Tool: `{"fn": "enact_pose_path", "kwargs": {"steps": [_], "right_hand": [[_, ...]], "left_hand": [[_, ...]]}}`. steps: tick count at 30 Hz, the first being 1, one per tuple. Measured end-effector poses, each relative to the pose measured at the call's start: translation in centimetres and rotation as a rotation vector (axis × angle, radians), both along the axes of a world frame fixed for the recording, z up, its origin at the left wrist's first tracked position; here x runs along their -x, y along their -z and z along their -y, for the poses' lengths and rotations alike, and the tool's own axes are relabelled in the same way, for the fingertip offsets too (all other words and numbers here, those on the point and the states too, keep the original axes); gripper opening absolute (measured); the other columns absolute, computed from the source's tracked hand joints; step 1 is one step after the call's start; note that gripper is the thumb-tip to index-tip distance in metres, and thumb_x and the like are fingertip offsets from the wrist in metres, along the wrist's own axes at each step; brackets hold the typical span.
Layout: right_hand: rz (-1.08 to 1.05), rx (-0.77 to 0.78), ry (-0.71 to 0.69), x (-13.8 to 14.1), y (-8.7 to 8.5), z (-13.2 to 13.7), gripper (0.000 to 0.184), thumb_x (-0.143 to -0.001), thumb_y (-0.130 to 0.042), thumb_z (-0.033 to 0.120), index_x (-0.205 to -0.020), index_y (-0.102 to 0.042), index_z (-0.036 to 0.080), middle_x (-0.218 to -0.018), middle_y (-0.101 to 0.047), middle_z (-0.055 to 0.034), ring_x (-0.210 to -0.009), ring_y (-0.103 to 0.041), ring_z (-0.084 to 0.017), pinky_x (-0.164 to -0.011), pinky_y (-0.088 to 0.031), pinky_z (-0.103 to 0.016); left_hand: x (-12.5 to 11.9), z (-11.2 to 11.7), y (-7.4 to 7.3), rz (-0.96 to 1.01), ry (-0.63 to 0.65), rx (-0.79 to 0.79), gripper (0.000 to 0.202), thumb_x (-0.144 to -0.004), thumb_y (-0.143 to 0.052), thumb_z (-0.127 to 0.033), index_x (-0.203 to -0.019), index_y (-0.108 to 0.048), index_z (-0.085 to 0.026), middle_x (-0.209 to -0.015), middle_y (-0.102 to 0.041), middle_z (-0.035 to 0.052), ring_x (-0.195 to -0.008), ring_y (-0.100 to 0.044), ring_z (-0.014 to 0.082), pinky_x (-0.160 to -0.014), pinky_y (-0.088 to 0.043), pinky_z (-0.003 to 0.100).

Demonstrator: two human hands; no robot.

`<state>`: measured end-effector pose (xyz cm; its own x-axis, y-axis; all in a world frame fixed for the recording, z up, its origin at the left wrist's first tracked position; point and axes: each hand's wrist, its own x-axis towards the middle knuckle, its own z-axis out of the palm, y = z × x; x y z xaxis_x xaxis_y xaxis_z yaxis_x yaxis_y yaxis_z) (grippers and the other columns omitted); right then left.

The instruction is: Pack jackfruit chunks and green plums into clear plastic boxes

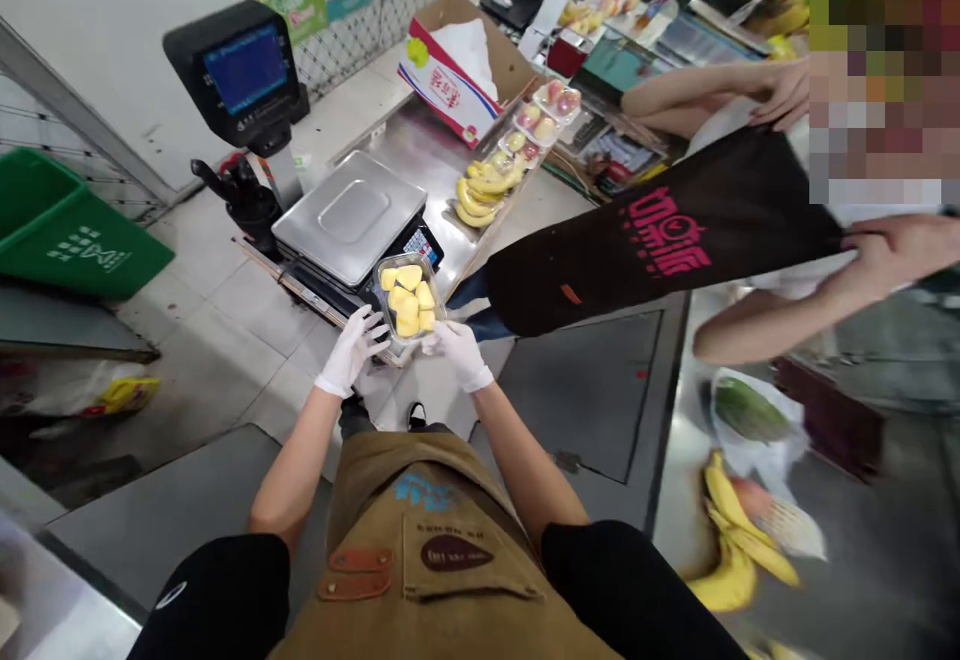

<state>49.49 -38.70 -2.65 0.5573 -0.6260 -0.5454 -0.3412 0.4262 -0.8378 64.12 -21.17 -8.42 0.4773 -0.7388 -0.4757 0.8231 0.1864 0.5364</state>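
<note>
The clear tray (389,308) of yellow fruit pieces (407,300) is at the gloved hands, in front of the scale and over the near edge of the tabletop (390,145). The right hand (459,352) pinches its near right corner between thumb and fingers. The left hand (354,348) is loosely spread at the opposite side, fingers apart; whether its fingertips touch the tray, I cannot tell. Nor can I tell whether the tray's underside rests on anything.

Just beyond is the scale, with its bare metal platform (351,215) and, by the tray, a small keypad (422,243). Its lit blue display (246,68) stands at the far left corner, above a black holder (251,215) with handles sticking out. Right of the platform lie bananas (480,208), then wrapped fruit packs (536,123) in a row, with an open cardboard box (442,90) beside them.

Farther right, a co-worker's two bare hands (885,248) stretch out a dark cloth (600,250) with pink lettering. A green bin (97,240) stands well off to the left. On a surface at the near right are more bananas (724,575) and a green fruit (752,410) on white wrapping.
</note>
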Motion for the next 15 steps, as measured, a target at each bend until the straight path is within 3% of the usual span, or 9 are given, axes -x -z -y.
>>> {"fn": "enact_pose_path", "kwargs": {"steps": [4, 8, 11, 13, 15], "right_hand": [[0.063, 0.063, -0.079, 5.8, -2.9, -2.6, 0.056, -0.074, -0.087, 0.072, -0.060, -0.067, 0.021, -0.062, -0.072, -0.0073, -0.056, -0.066, -0.018, -0.060, -0.057, -0.032], [0.124, 0.127, -0.257, 9.0, -3.5, -3.8, 0.062, -0.078, -0.081, 0.081, -0.062, -0.068, 0.022, -0.065, -0.074, -0.0086, -0.061, -0.069, -0.021, -0.065, -0.060, -0.036], [0.118, 0.219, -0.479, 11.2, -4.9, -2.9, 0.067, -0.079, -0.075, 0.087, -0.066, -0.070, 0.022, -0.069, -0.075, -0.0095, -0.065, -0.070, -0.023, -0.068, -0.061, -0.038], [0.139, 0.409, -0.589, 13.8, -7.2, -1.2, 0.062, -0.081, -0.077, 0.083, -0.078, -0.076, 0.021, -0.081, -0.079, -0.0100, -0.075, -0.073, -0.024, -0.075, -0.063, -0.039], [0.194, 0.672, -0.573, 17.2, -9.9, 1.2, 0.052, -0.091, -0.078, 0.072, -0.102, -0.082, 0.021, -0.104, -0.082, -0.0117, -0.093, -0.075, -0.024, -0.090, -0.064, -0.042]], "left_hand": [[4.5, 0.6, -3.6, 0.118, 0.130, 0.123, 0.078, -0.078, -0.099, -0.053, -0.144, -0.068, -0.024, -0.146, -0.073, 0.0141, -0.133, -0.071, 0.0342, -0.114, -0.057, 0.048], [10.2, 0.0, -6.4, 0.250, 0.034, 0.158, 0.078, -0.074, -0.102, -0.050, -0.139, -0.070, -0.022, -0.145, -0.074, 0.0113, -0.132, -0.071, 0.0331, -0.114, -0.057, 0.044], [13.8, -0.8, -6.9, 0.329, -0.112, 0.107, 0.076, -0.070, -0.105, -0.046, -0.133, -0.071, -0.021, -0.137, -0.078, 0.0099, -0.127, -0.073, 0.0319, -0.111, -0.058, 0.043], [16.5, -1.7, -6.6, 0.350, -0.231, 0.082, 0.074, -0.069, -0.105, -0.044, -0.131, -0.071, -0.020, -0.136, -0.078, 0.0096, -0.128, -0.072, 0.0326, -0.112, -0.057, 0.044], [20.1, -2.8, -6.2, 0.341, -0.346, 0.072, 0.074, -0.071, -0.104, -0.039, -0.134, -0.071, -0.020, -0.139, -0.077, 0.0095, -0.133, -0.070, 0.0339, -0.117, -0.055, 0.046]]}}
